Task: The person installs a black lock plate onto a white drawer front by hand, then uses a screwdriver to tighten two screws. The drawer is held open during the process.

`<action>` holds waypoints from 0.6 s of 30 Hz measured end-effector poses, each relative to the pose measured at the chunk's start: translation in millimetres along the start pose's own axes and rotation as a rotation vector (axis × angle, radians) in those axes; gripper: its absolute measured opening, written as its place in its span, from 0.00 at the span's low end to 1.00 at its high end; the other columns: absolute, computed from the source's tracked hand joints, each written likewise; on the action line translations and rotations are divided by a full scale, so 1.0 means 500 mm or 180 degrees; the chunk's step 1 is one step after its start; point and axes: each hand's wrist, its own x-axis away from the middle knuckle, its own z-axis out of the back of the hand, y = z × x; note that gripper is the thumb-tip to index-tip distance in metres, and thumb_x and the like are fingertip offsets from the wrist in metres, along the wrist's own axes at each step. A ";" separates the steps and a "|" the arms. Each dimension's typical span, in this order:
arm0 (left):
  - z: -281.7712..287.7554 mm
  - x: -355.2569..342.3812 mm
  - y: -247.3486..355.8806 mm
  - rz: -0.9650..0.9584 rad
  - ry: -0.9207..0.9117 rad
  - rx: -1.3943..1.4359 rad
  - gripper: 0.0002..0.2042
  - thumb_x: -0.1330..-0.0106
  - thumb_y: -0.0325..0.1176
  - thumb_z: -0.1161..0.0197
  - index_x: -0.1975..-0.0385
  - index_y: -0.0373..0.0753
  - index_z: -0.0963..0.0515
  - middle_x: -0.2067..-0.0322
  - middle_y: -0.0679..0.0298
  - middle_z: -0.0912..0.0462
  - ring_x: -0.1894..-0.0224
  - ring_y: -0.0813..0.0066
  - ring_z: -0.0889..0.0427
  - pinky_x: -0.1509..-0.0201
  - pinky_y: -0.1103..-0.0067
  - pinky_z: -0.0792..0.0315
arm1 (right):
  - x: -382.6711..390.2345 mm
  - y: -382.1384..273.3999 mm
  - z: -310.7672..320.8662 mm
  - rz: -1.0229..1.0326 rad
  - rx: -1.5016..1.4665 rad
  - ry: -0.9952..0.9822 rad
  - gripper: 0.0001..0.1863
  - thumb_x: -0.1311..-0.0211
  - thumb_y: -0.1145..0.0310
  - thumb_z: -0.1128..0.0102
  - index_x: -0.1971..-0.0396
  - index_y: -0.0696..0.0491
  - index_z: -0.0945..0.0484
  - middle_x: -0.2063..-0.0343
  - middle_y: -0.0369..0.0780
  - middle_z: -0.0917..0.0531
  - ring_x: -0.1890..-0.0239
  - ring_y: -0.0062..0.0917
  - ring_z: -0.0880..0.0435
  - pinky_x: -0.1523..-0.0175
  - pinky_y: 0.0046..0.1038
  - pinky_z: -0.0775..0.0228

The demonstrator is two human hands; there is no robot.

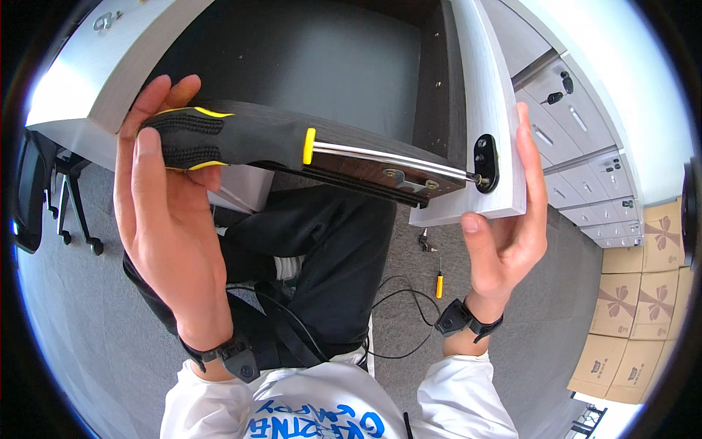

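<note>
Screwdriver — ribbed black handle, slender metal shaft — in left grip.

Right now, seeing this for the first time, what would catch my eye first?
First, the big black-and-yellow screwdriver in the grip of the left hand, stretching across to a small black plate on the pale drawer front. The right hand holds that front's lower end. Then, the brown cardboard boxes stacked at far right.
</note>
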 end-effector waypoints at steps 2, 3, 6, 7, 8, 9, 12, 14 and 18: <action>-0.001 0.005 0.002 0.0059 0.0058 0.0370 0.24 0.21 0.42 0.48 0.32 0.33 0.31 0.36 0.46 0.26 0.38 0.63 0.21 0.37 0.77 0.23 | 0.003 0.001 0.000 -0.0003 -0.0064 -0.0015 0.42 0.47 0.69 0.27 0.31 0.62 0.32 0.28 0.59 0.36 0.25 0.48 0.36 0.24 0.43 0.47; -0.007 0.011 0.001 0.0075 0.0294 0.0560 0.24 0.22 0.40 0.47 0.33 0.32 0.31 0.38 0.45 0.25 0.39 0.63 0.20 0.39 0.76 0.22 | 0.004 0.004 -0.001 0.0006 -0.0014 0.0008 0.42 0.46 0.66 0.27 0.30 0.61 0.32 0.28 0.58 0.35 0.26 0.47 0.35 0.24 0.44 0.44; -0.011 0.014 0.007 0.0166 0.0521 0.0640 0.23 0.22 0.42 0.45 0.36 0.32 0.27 0.42 0.46 0.22 0.47 0.62 0.16 0.49 0.74 0.19 | 0.005 0.011 -0.003 0.0085 0.0188 0.0077 0.43 0.44 0.56 0.28 0.29 0.56 0.32 0.29 0.55 0.33 0.27 0.45 0.32 0.27 0.45 0.38; -0.007 0.010 0.012 0.0163 0.0419 0.0382 0.24 0.22 0.45 0.44 0.37 0.32 0.26 0.44 0.47 0.19 0.51 0.65 0.15 0.52 0.76 0.19 | 0.004 0.012 -0.003 0.0078 0.0173 0.0094 0.43 0.44 0.56 0.28 0.29 0.56 0.32 0.29 0.54 0.33 0.27 0.45 0.32 0.27 0.44 0.38; -0.004 0.006 0.015 0.0141 0.0337 0.0148 0.24 0.23 0.47 0.43 0.38 0.32 0.24 0.47 0.49 0.17 0.55 0.67 0.14 0.55 0.77 0.19 | 0.005 0.010 -0.001 0.0076 0.0040 0.0046 0.43 0.45 0.62 0.27 0.29 0.59 0.33 0.28 0.56 0.34 0.26 0.46 0.34 0.25 0.44 0.42; 0.000 0.004 0.020 0.0239 0.0331 -0.0153 0.25 0.24 0.49 0.42 0.40 0.33 0.23 0.51 0.51 0.16 0.59 0.70 0.15 0.58 0.79 0.20 | 0.006 0.008 -0.001 0.0058 -0.0002 0.0015 0.43 0.45 0.65 0.27 0.29 0.61 0.34 0.28 0.57 0.35 0.25 0.46 0.36 0.25 0.43 0.44; 0.010 -0.005 0.020 0.0373 0.0413 -0.0772 0.27 0.26 0.53 0.39 0.43 0.34 0.20 0.61 0.58 0.13 0.69 0.79 0.19 0.65 0.83 0.24 | 0.006 0.003 -0.001 -0.0070 -0.0100 0.0052 0.44 0.45 0.68 0.26 0.29 0.63 0.34 0.27 0.57 0.36 0.25 0.46 0.37 0.24 0.43 0.46; 0.011 -0.005 0.008 0.0256 0.0547 -0.0975 0.28 0.27 0.54 0.37 0.43 0.34 0.20 0.66 0.61 0.14 0.73 0.84 0.23 0.68 0.86 0.27 | 0.006 0.002 -0.002 -0.0058 -0.0107 0.0082 0.44 0.45 0.67 0.26 0.29 0.63 0.35 0.27 0.57 0.36 0.25 0.46 0.37 0.24 0.43 0.46; 0.014 -0.015 -0.014 -0.0030 0.0119 -0.0258 0.24 0.20 0.46 0.46 0.31 0.39 0.30 0.36 0.50 0.24 0.65 0.83 0.21 0.58 0.89 0.24 | 0.006 0.008 -0.001 0.0046 0.0000 0.0102 0.44 0.45 0.63 0.27 0.29 0.63 0.35 0.28 0.57 0.36 0.26 0.46 0.35 0.25 0.43 0.44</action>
